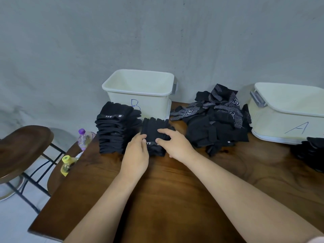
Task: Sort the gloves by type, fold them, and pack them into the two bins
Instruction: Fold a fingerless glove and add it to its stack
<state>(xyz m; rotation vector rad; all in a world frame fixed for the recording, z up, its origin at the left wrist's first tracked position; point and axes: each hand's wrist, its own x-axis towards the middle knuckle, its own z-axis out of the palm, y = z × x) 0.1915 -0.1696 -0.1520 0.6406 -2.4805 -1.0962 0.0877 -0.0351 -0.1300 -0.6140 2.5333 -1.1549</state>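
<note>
Left hand: the left hand point(135, 155) reaches forward from the near edge of the dark brown wooden desk point(175, 199), back of the hand up. Its fingers point(142, 137) curl against the left side of a short stack of folded black knit gloves point(154, 127), so its grip is closed on that stack.
Right hand: the right hand point(175, 144) comes in from the right with the forearm slanting across the desk. Its forefinger lies over the top of the same stack and its thumb presses the near face, a pinching grip.
Gloves in hand: the short stack stands on the desk towards the far edge, just in front of the white plastic bin marked B point(149, 102).
Sorted stack: a tall stack of folded black knit gloves point(115, 127) stands just left of the held one, by the desk's far left corner.
Unsorted: a loose heap of black gloves point(219, 120), some with white dots, lies at the far edge between the two bins.
Second bin: the white plastic bin marked A point(284, 118) sits at the far right.
Hidden or cut off: the hands cover the near part of the short stack, and its white label is only partly readable. Bin A runs out of view and its inside cannot be made out. A dark pile of cloth point(310, 153) at the desk's right edge is cut off and too dark to identify.
</note>
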